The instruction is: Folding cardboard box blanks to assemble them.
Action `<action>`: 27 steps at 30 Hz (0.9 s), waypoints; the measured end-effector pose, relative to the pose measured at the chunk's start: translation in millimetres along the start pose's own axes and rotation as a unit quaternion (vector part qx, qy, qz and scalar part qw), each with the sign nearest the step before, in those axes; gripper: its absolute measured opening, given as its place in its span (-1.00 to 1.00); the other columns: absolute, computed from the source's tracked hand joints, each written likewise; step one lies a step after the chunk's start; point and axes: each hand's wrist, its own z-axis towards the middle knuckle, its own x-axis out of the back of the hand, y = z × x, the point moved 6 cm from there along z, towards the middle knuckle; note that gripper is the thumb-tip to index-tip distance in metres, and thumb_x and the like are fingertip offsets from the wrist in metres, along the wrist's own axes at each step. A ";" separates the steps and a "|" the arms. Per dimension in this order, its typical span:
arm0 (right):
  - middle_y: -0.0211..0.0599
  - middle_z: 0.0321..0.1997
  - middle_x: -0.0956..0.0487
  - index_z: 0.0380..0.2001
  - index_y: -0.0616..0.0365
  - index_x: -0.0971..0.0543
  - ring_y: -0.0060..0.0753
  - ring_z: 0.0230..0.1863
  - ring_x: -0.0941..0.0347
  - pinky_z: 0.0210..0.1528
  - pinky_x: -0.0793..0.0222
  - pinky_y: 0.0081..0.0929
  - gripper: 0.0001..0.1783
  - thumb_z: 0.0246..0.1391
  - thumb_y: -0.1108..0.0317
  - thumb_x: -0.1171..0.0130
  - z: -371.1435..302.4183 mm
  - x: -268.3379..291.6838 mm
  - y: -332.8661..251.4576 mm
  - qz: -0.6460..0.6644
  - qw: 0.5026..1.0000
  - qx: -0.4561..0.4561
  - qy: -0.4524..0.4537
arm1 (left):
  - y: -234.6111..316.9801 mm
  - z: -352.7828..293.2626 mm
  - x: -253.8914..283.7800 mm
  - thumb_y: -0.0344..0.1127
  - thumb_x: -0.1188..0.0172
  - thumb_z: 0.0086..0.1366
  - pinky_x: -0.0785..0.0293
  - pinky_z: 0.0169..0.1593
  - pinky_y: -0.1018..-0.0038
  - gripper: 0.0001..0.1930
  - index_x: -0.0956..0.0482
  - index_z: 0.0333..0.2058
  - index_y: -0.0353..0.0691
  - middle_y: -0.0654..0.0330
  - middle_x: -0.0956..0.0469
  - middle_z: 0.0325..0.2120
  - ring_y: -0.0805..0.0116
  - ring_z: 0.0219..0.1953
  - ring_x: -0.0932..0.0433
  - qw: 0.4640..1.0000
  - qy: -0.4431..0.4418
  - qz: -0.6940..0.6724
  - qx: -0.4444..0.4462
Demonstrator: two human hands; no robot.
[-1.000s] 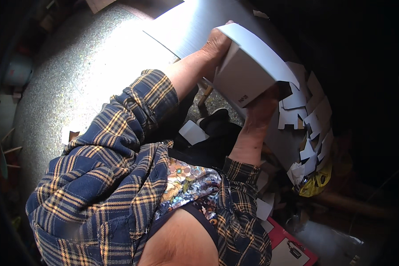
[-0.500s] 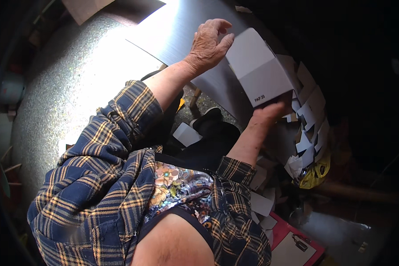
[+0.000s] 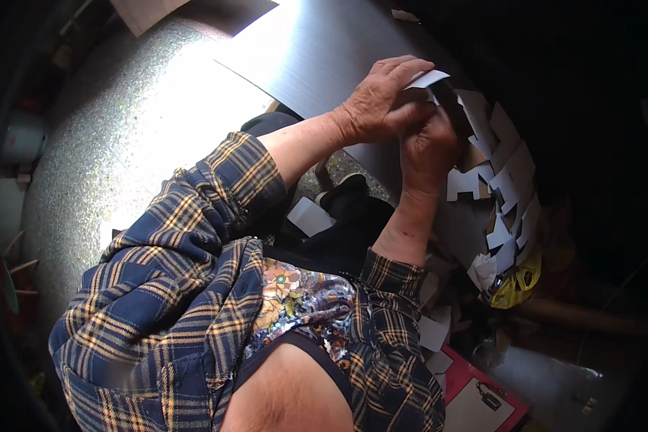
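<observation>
My left hand (image 3: pixel 378 101) and my right hand (image 3: pixel 425 144) are pressed together over a grey sheet-like surface (image 3: pixel 317 57). Both grip a white cardboard box (image 3: pixel 428 78). Only a thin white edge of it shows above my left fingers; the rest is hidden behind the hands. My left fingers curl over its top, and my right hand closes on it from below. A fanned row of flat white cardboard cut-outs (image 3: pixel 507 180) lies just right of the hands.
A speckled stone floor (image 3: pixel 122 144) spreads to the left. A white card (image 3: pixel 311 216) lies on my dark lap. A yellow bag (image 3: pixel 515 284) sits below the cut-outs, and a red-edged flat item (image 3: pixel 482 396) lies at the lower right.
The white box, held up and plainly visible before, has come down between my hands and is now mostly covered. My left hand has moved right to meet the right hand.
</observation>
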 end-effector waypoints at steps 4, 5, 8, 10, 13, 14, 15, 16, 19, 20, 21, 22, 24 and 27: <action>-0.21 -0.51 -0.53 -0.41 0.10 -0.57 -0.01 -0.38 -0.49 -0.23 -0.37 -0.14 -0.89 -0.08 0.40 -0.15 -3.9 -14.8 -9.1 -0.013 0.996 0.017 -0.091 | -17.3 -0.1 2.0 -0.23 -0.06 0.28 -0.42 0.03 0.37 -0.56 -0.34 0.12 -0.19 -0.02 -0.50 -0.11 0.09 -0.10 -0.52 0.997 0.001 -0.038 0.071; -0.18 -0.51 -0.55 -0.44 0.13 -0.58 -0.04 -0.39 -0.50 -0.27 -0.38 -0.19 -0.92 -0.08 0.44 -0.15 -3.7 -16.3 -9.8 -0.024 0.994 -0.003 -0.107 | -21.9 -2.8 -0.8 -0.28 -0.04 0.29 -0.43 0.01 0.36 -0.58 -0.34 0.11 -0.19 -0.01 -0.50 -0.11 0.09 -0.10 -0.53 0.994 -0.025 -0.060 0.090; -0.16 -0.48 -0.56 -0.46 0.15 -0.58 -0.06 -0.39 -0.50 -0.29 -0.40 -0.25 -0.93 -0.09 0.49 -0.15 -3.3 -18.5 -13.9 -0.035 0.994 -0.004 -0.104 | -25.3 -4.8 0.0 -0.39 -0.01 0.27 -0.46 -0.03 0.35 -0.62 -0.36 0.08 -0.20 -0.01 -0.51 -0.13 0.09 -0.11 -0.54 0.992 -0.036 -0.058 0.103; -0.16 -0.47 -0.56 -0.44 0.15 -0.59 -0.06 -0.39 -0.50 -0.29 -0.40 -0.25 -0.91 -0.09 0.49 -0.15 -3.2 -17.3 -16.2 -0.038 0.996 0.019 -0.083 | -28.1 -3.5 -0.1 -0.45 0.00 0.25 -0.47 -0.05 0.34 -0.64 -0.38 0.05 -0.20 -0.02 -0.51 -0.14 0.08 -0.11 -0.54 0.995 -0.019 -0.037 0.095; -0.19 -0.33 -0.57 -0.39 0.14 -0.60 -0.11 -0.28 -0.50 -0.17 -0.40 -0.24 -0.85 -0.13 0.51 -0.18 -6.0 -4.9 -18.0 0.005 0.999 -0.006 -0.053 | -26.6 -2.3 2.6 -0.50 -0.02 0.20 -0.46 -0.02 0.31 -0.64 -0.40 0.00 -0.21 -0.03 -0.50 -0.14 0.03 -0.09 -0.52 0.997 0.015 0.013 0.068; -0.19 -0.25 -0.55 -0.35 0.14 -0.61 -0.12 -0.19 -0.48 -0.08 -0.37 -0.22 -0.79 -0.17 0.51 -0.21 -5.1 6.8 -24.4 -0.031 0.999 0.026 -0.003 | -28.9 -1.8 2.0 -0.52 -0.04 0.17 -0.45 0.00 0.29 -0.63 -0.41 -0.01 -0.20 -0.04 -0.50 -0.14 0.01 -0.08 -0.52 0.997 0.010 0.006 0.082; -0.19 -0.17 -0.53 -0.31 0.15 -0.61 -0.14 -0.10 -0.45 0.01 -0.33 -0.19 -0.73 -0.20 0.52 -0.24 -4.5 16.3 -31.6 -0.066 0.995 0.056 0.049 | -29.7 -1.6 2.9 -0.54 -0.05 0.15 -0.44 0.01 0.27 -0.62 -0.41 -0.02 -0.20 -0.04 -0.50 -0.14 -0.01 -0.08 -0.51 0.995 0.005 0.001 0.096; -0.19 -0.17 -0.53 -0.31 0.15 -0.61 -0.14 -0.10 -0.45 0.01 -0.33 -0.19 -0.73 -0.20 0.52 -0.24 -4.2 16.0 -30.6 -0.064 0.995 0.057 0.049 | -29.3 -1.2 5.1 -0.54 -0.05 0.15 -0.44 0.01 0.27 -0.62 -0.41 -0.02 -0.20 -0.04 -0.50 -0.14 -0.01 -0.08 -0.51 0.995 0.006 0.003 0.096; -0.18 -0.05 -0.44 -0.15 0.14 -0.55 -0.14 0.03 -0.37 0.18 -0.19 -0.14 -0.60 -0.19 0.50 -0.21 -0.4 16.2 -26.2 -0.123 0.988 0.069 0.055 | -26.0 2.4 9.7 -0.54 -0.06 0.13 -0.44 0.02 0.26 -0.61 -0.41 -0.02 -0.20 -0.06 -0.50 -0.14 -0.02 -0.07 -0.50 0.996 0.008 0.010 0.090; -0.18 -0.03 -0.45 -0.10 0.14 -0.53 -0.14 0.04 -0.36 0.19 -0.17 -0.14 -0.54 -0.21 0.50 -0.23 1.7 15.9 -23.8 -0.118 0.990 0.055 0.048 | -25.2 2.9 9.9 -0.54 -0.06 0.13 -0.44 0.02 0.26 -0.62 -0.42 -0.03 -0.21 -0.06 -0.50 -0.15 -0.02 -0.07 -0.50 0.995 0.004 0.012 0.101; -0.19 -0.01 -0.46 -0.05 0.15 -0.50 -0.13 0.05 -0.35 0.20 -0.16 -0.14 -0.48 -0.23 0.50 -0.25 3.4 14.5 -22.6 -0.110 0.992 0.041 0.040 | -24.7 2.7 11.2 -0.54 -0.07 0.12 -0.44 0.02 0.26 -0.62 -0.42 -0.04 -0.22 -0.06 -0.51 -0.16 -0.02 -0.08 -0.50 0.993 0.002 0.016 0.114; -0.19 -0.01 -0.46 -0.05 0.15 -0.50 -0.13 0.05 -0.35 0.20 -0.16 -0.14 -0.48 -0.23 0.50 -0.25 5.3 15.6 -23.8 -0.109 0.992 0.042 0.041 | -22.9 3.3 13.3 -0.54 -0.07 0.12 -0.44 0.02 0.26 -0.62 -0.42 -0.04 -0.22 -0.06 -0.51 -0.16 -0.02 -0.08 -0.50 0.993 0.002 0.017 0.113; -0.19 0.02 -0.46 -0.02 0.14 -0.49 -0.14 0.06 -0.35 0.19 -0.16 -0.14 -0.43 -0.25 0.49 -0.27 11.2 20.9 -25.1 -0.077 0.996 0.026 0.033 | -17.4 6.0 16.6 -0.54 -0.07 0.10 -0.44 0.01 0.27 -0.62 -0.43 -0.05 -0.25 -0.05 -0.52 -0.18 -0.02 -0.08 -0.51 0.993 -0.017 0.038 0.110; -0.22 0.02 -0.46 -0.01 0.11 -0.49 -0.13 0.07 -0.34 0.17 -0.18 -0.16 -0.40 -0.27 0.49 -0.29 13.0 32.1 -29.1 -0.147 0.989 0.026 0.004 | -3.3 2.1 24.1 -0.54 -0.08 0.07 -0.45 0.01 0.28 -0.60 -0.44 -0.05 -0.27 -0.05 -0.53 -0.20 -0.01 -0.07 -0.51 0.990 -0.027 0.025 0.139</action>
